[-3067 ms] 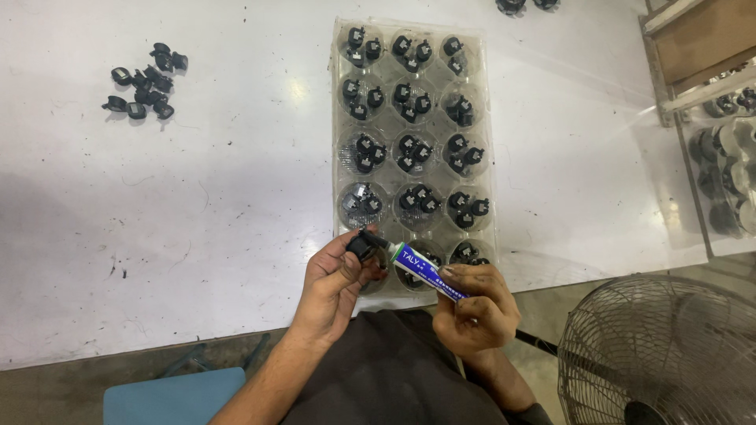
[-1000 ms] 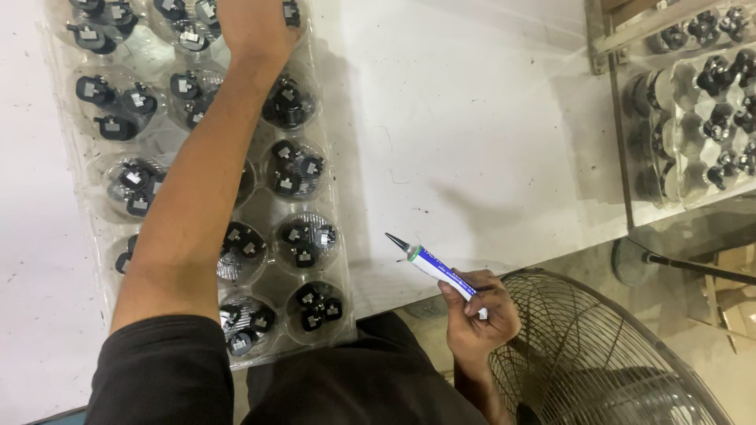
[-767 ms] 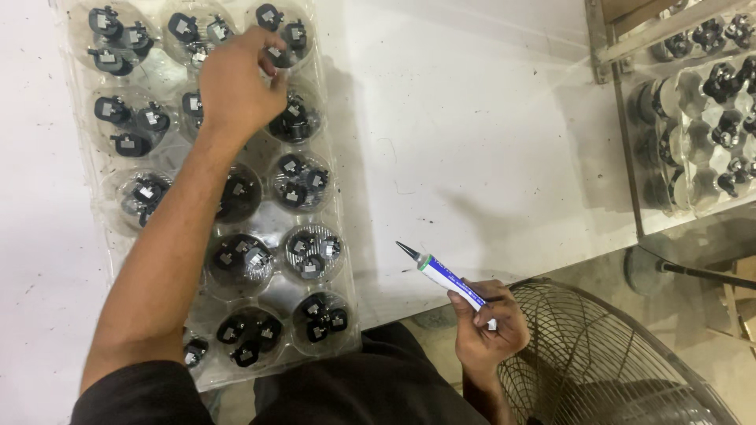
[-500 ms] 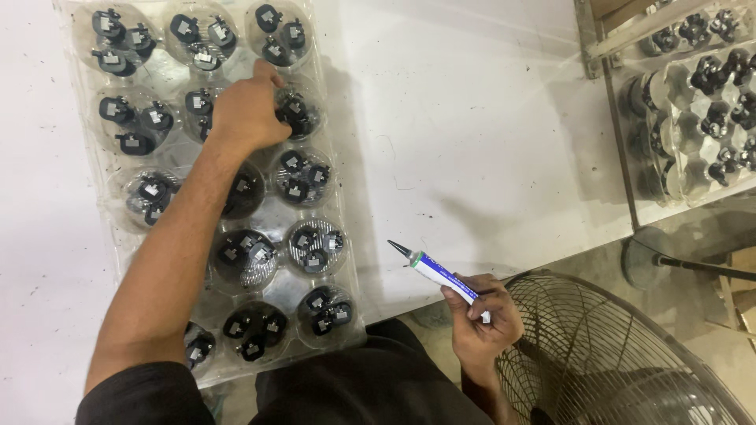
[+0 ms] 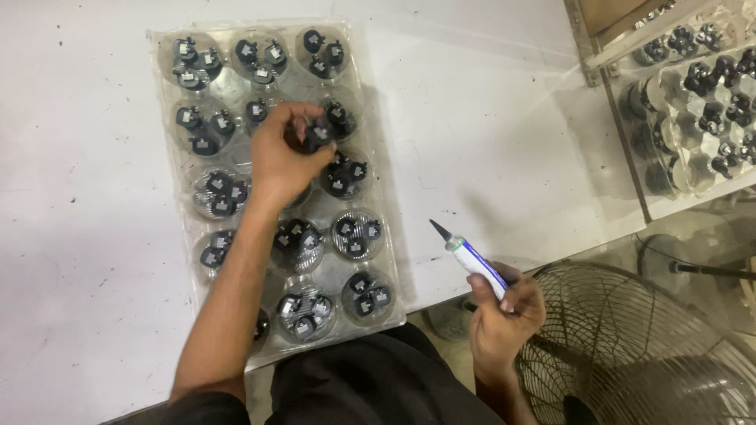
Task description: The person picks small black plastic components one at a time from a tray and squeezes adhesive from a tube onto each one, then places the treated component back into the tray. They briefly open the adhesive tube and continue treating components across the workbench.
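Up over the middle of the clear plastic tray [image 5: 390,260], the left hand [image 5: 279,157] has its fingers pinched together on a small black part [image 5: 315,135], holding it just above the cups in the tray's second row. The part is too small and too covered by fingertips to tell which way it faces. The tray lies lengthwise away from the person on the white table [image 5: 488,118], its round cups each holding a few more black parts [image 5: 358,232].

Off to the right, past the table's near edge, the right hand [image 5: 504,311] is wrapped tight around a slim tube [image 5: 472,260] with a white and blue body. The tube's long axis runs on a slant, and its dark pointed tip aims up and to the left, toward the tray, well apart from the left hand. The left forearm lies across the tray's near rows and hides some of the cups.

Below the right hand stands a round wire fan guard [image 5: 646,346]. At the far right edge sits a second tray [image 5: 693,86] of black parts.
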Tool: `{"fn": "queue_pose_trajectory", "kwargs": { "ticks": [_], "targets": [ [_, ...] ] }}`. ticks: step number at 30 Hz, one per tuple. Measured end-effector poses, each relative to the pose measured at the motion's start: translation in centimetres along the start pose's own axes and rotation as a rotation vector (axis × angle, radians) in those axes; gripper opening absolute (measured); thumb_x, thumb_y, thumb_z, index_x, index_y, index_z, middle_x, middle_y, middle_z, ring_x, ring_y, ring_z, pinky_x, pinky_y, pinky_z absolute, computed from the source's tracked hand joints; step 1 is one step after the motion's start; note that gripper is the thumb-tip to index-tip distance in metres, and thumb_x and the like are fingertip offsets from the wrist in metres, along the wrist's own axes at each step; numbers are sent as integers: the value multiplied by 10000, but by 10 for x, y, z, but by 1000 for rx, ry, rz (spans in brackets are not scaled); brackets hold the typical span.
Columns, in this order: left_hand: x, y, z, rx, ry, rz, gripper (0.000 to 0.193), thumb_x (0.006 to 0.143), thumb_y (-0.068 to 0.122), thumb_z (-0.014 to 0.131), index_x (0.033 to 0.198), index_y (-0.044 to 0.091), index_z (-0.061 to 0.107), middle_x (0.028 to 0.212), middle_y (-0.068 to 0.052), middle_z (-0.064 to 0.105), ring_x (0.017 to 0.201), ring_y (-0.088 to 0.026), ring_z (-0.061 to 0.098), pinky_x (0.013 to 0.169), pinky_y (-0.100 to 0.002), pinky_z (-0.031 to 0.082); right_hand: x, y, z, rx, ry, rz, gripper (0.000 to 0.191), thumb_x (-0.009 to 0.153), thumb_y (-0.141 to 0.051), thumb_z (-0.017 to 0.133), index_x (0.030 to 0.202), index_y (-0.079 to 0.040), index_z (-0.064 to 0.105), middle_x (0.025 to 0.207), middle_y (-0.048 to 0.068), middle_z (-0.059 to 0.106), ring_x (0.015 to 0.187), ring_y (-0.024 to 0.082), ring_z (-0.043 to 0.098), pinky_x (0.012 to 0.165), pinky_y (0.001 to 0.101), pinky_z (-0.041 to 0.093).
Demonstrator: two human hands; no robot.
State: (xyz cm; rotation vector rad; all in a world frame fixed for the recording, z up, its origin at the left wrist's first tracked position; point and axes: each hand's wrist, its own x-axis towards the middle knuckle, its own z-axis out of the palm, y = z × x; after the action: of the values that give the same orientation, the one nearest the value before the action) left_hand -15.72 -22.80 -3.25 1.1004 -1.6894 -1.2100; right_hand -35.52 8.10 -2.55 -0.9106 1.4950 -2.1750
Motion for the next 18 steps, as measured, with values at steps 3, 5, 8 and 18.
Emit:
{"fn": "queue_pose_trajectory", "kwargs": {
  "ticks": [3, 5, 8, 18],
  "targets": [
    [-58, 26, -25, -518, -52, -126, 471, 795, -90, 768, 1238, 7, 640, 1108, 8, 686, 912, -44, 621, 732, -178, 507, -10, -10, 28, 16, -61, 188, 375, 860, 168, 736, 835, -102, 477, 1125, 227, 719, 1006, 200, 717, 826, 278, 593],
    [-98, 43, -41, -541, -15, -67, 482, 825, -145, 791, 1264, -14, 644, 1107, -35, 672, 951, -53, 639, 806, -196, 553, -19, -16, 48, 27, -111, 235, 382, 855, 180, 732, 835, -100, 473, 1115, 218, 711, 1037, 204, 705, 896, 304, 595],
    [-143, 62, -67, -469, 120, -155, 666, 717, -138, 821, 1305, 25, 553, 1060, -68, 727, 874, -80, 698, 720, -209, 568, -34, -23, 76, 42, -185, 152, 389, 864, 165, 748, 843, -103, 467, 1096, 213, 720, 1057, 227, 707, 905, 333, 596],
    [-210, 74, -136, -525, 183, 15, 397, 809, -242, 669, 1160, -57, 663, 1335, -142, 612, 1036, -149, 722, 899, -289, 656, -90, -61, 149, -375, -358, -409, 458, 776, 61, 845, 760, -115, 422, 931, 170, 727, 1038, 333, 740, 831, 387, 617]
  ]
}}
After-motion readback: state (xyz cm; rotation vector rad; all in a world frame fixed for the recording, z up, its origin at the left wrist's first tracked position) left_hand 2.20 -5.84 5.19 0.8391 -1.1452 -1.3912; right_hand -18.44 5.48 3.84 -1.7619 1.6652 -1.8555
